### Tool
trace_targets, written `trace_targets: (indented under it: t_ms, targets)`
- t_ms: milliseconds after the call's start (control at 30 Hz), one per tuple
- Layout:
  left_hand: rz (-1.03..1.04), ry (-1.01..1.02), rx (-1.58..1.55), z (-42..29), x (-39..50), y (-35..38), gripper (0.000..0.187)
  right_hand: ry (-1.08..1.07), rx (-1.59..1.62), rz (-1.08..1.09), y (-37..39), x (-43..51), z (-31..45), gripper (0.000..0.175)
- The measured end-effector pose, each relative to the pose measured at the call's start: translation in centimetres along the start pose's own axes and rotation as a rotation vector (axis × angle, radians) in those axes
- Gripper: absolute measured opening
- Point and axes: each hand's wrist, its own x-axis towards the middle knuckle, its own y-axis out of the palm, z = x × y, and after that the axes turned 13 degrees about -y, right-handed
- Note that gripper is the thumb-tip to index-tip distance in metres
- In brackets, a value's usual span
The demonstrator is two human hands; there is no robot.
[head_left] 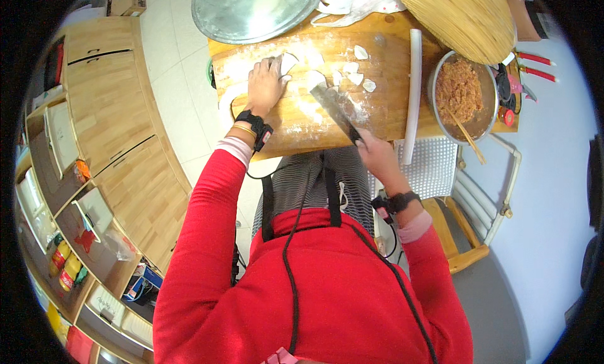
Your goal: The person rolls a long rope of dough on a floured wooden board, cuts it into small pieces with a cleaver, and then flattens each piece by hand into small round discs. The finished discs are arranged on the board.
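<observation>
My left hand (265,86) presses on a rope of white dough on the floured wooden board (302,133). One end of the dough rope (289,62) shows past my fingertips, and a curved part lies left of the hand; the middle is hidden under my palm. In my right hand (376,152) is the dark handle of a broad-bladed kitchen knife (334,110). Its blade slants up and left, the tip beside a piece of dough (315,79). Several cut dough pieces (355,78) lie scattered beyond and right of the blade, among loose flour.
A long white rod (413,95) lies along the board's right side, overhanging the front edge. Right of it stands a metal bowl (493,104) of minced filling (457,88) with chopsticks (467,136). A round metal tray (255,12) and a woven straw lid (460,19) occupy the far side.
</observation>
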Motion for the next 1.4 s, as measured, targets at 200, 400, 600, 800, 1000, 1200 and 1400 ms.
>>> trace_targets:
  t_ms: [200,400,600,800,1000,1200,1400]
  targets:
    - [0.077,0.062,-0.073,2.4,-1.7,0.0,0.05,0.038,-0.153,0.049,3.1,4.2,-1.2,0.04]
    - [0.112,0.27,-0.164,1.1,-7.0,1.6,0.06,0.115,-0.072,-0.056,1.5,6.5,-1.9,0.041]
    - [0.057,0.184,-0.031,-3.6,-6.6,2.6,0.092,0.035,0.007,-0.151,0.0,5.5,-1.6,0.04]
    - [0.059,-0.004,-0.053,-4.6,-4.7,2.4,0.098,0.121,0.077,-0.2,-1.4,3.4,-0.6,0.035]
    - [0.221,0.106,0.005,-4.7,-10.4,1.9,0.089,0.129,0.086,-0.253,-2.4,1.2,0.1,0.034]
    - [-0.02,-0.058,-0.081,-6.1,-3.8,4.0,0.086,0.174,0.161,-0.256,-3.1,0.0,0.6,0.035]
    - [0.233,0.209,0.075,-5.3,-11.5,1.9,0.087,0.244,0.193,-0.251,-3.5,-0.9,0.0,0.034]
